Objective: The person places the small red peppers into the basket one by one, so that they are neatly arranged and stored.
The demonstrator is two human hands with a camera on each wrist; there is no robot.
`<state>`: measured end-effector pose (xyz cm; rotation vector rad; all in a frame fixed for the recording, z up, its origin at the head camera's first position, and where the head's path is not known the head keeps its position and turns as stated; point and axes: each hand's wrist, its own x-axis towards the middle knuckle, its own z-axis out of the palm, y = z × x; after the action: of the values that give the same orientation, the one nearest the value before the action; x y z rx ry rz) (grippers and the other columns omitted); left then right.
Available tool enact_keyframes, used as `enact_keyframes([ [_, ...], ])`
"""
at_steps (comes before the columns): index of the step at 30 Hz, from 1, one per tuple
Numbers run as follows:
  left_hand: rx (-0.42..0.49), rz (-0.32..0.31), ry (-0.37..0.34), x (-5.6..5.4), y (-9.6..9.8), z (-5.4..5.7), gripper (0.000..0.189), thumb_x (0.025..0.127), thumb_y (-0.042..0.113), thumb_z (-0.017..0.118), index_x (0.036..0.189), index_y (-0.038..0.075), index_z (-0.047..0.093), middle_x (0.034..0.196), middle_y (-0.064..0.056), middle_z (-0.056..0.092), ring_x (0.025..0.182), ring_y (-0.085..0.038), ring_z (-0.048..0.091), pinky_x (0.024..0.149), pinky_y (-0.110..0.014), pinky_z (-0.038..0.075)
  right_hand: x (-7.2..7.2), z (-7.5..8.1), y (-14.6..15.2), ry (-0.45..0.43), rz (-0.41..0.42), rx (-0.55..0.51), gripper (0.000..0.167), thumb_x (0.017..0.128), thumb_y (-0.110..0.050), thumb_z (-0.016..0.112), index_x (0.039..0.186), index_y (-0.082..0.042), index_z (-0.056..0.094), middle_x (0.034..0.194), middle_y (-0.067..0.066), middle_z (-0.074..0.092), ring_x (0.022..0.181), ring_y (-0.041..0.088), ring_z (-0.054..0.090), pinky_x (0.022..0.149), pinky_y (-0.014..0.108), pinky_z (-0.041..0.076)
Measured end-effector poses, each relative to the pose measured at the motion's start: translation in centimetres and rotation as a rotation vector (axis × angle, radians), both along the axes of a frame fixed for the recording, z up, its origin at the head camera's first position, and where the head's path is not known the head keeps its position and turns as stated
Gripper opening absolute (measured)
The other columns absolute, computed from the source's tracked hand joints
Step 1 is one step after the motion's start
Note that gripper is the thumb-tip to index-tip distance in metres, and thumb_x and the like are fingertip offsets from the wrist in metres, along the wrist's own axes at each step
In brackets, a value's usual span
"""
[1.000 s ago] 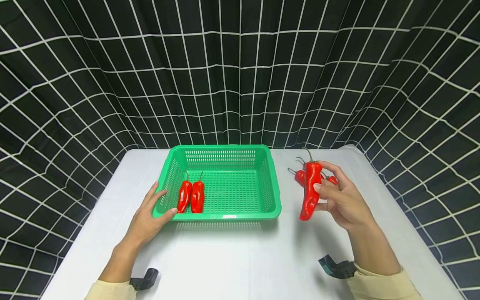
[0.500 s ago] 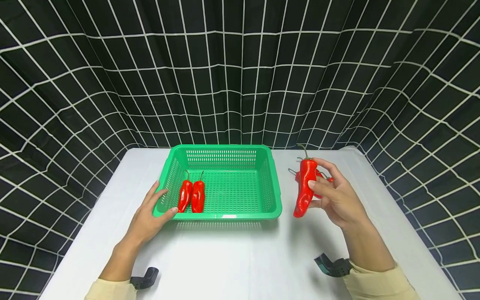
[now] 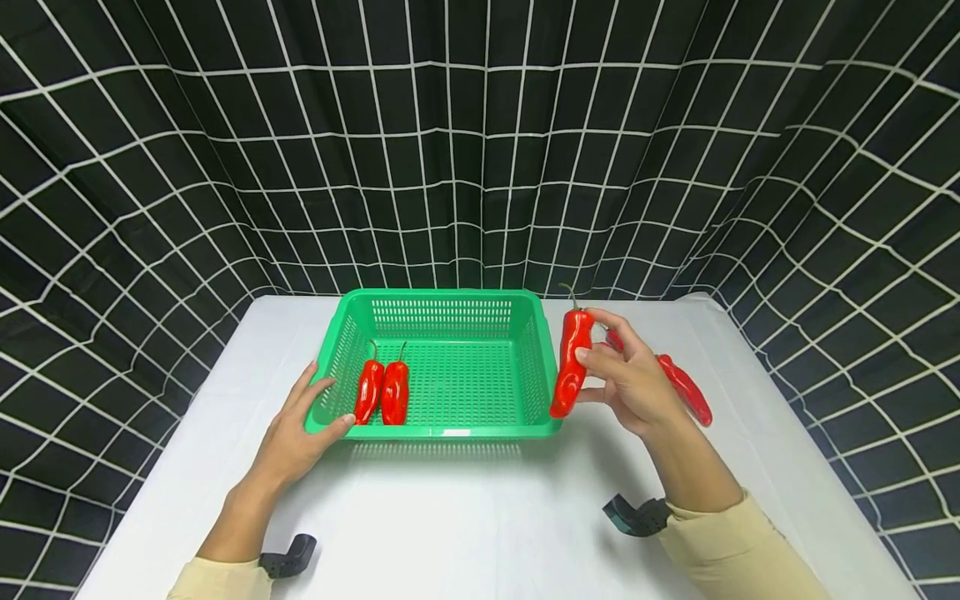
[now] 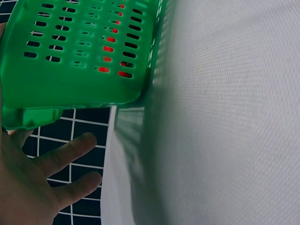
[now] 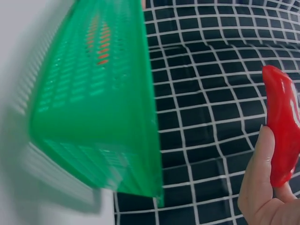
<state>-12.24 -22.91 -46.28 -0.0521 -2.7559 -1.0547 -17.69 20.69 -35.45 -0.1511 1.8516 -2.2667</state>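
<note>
A green plastic basket (image 3: pixel 450 432) stands on the white table, with two red peppers (image 3: pixel 395 393) lying at its left inside. My left hand (image 3: pixel 294 437) rests at the basket's front left corner, thumb on the front rim and a finger over the left rim. In the left wrist view, two of its fingers (image 4: pixel 70 152) stretch out straight beside the basket. My right hand (image 3: pixel 630 379) pinches another red pepper (image 3: pixel 573 358) between thumb and fingers, stem up and slightly tilted, by the basket's right rim. The right wrist view shows this pepper (image 5: pixel 282 126) raised off the table.
Right of the basket a red pepper (image 3: pixel 684 390) lies on the white table (image 3: pixel 480 517). Part of another red pepper (image 3: pixel 614 339) shows behind my right hand, mostly hidden. A black curtain with white grid lines (image 3: pixel 480 150) surrounds the table's back and sides.
My right hand has moved left with the pepper, from over the loose peppers to the basket's right rim. A pepper on the table has come into fuller view. My left hand has stayed put.
</note>
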Motion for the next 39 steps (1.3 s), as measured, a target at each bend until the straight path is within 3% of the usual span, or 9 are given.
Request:
enact_keyframes([
  [7, 0.008, 0.002, -0.004, -0.1, 0.0, 0.0, 0.070, 0.086, 0.049, 0.067, 0.142, 0.013, 0.046, 0.159, -0.001, 0.015, 0.137, -0.041, 0.028, 0.094, -0.071, 0.030, -1.3, -0.9, -1.9, -0.052, 0.014, 0.029, 0.068, 0.090, -0.015, 0.069, 0.147, -0.020, 0.032, 0.117, 0.017, 0.056, 0.094, 0.030, 0.062, 0.074, 0.053, 0.053],
  [14, 0.005, 0.004, -0.009, 0.0, 0.0, 0.2, 0.069, 0.087, 0.048, 0.066, 0.142, 0.013, 0.046, 0.159, -0.001, 0.015, 0.136, -0.042, 0.028, 0.094, -0.071, 0.030, -2.3, -1.6, -3.9, -0.036, 0.055, 0.064, 0.066, 0.090, -0.012, 0.068, 0.146, -0.021, 0.035, 0.103, 0.019, 0.060, 0.083, 0.028, 0.063, 0.070, 0.052, 0.054],
  [22, 0.006, -0.002, -0.008, 0.1, 0.0, 0.1, 0.067, 0.087, 0.047, 0.067, 0.141, 0.014, 0.046, 0.160, -0.001, 0.015, 0.137, -0.042, 0.027, 0.095, -0.071, 0.029, -3.3, -2.1, -5.8, -0.078, 0.057, 0.105, 0.061, 0.089, -0.013, 0.069, 0.141, -0.024, 0.040, 0.111, 0.021, 0.057, 0.083, 0.029, 0.063, 0.068, 0.050, 0.055],
  [31, 0.004, -0.010, 0.013, -0.1, -0.2, -0.2, 0.068, 0.086, 0.048, 0.068, 0.141, 0.014, 0.046, 0.159, -0.002, 0.016, 0.136, -0.042, 0.028, 0.094, -0.071, 0.029, -4.2, -2.9, -7.7, -0.093, 0.098, 0.126, 0.060, 0.089, -0.008, 0.068, 0.140, -0.022, 0.039, 0.100, 0.019, 0.058, 0.071, 0.026, 0.063, 0.067, 0.054, 0.053],
  [39, 0.008, -0.009, 0.013, 0.0, -0.1, -0.2, 0.068, 0.086, 0.048, 0.067, 0.140, 0.013, 0.047, 0.159, -0.002, 0.016, 0.135, -0.043, 0.029, 0.093, -0.071, 0.030, -5.0, -3.8, -9.2, -0.149, 0.122, 0.172, 0.058, 0.088, -0.009, 0.069, 0.136, -0.026, 0.042, 0.111, 0.021, 0.058, 0.078, 0.032, 0.065, 0.066, 0.051, 0.055],
])
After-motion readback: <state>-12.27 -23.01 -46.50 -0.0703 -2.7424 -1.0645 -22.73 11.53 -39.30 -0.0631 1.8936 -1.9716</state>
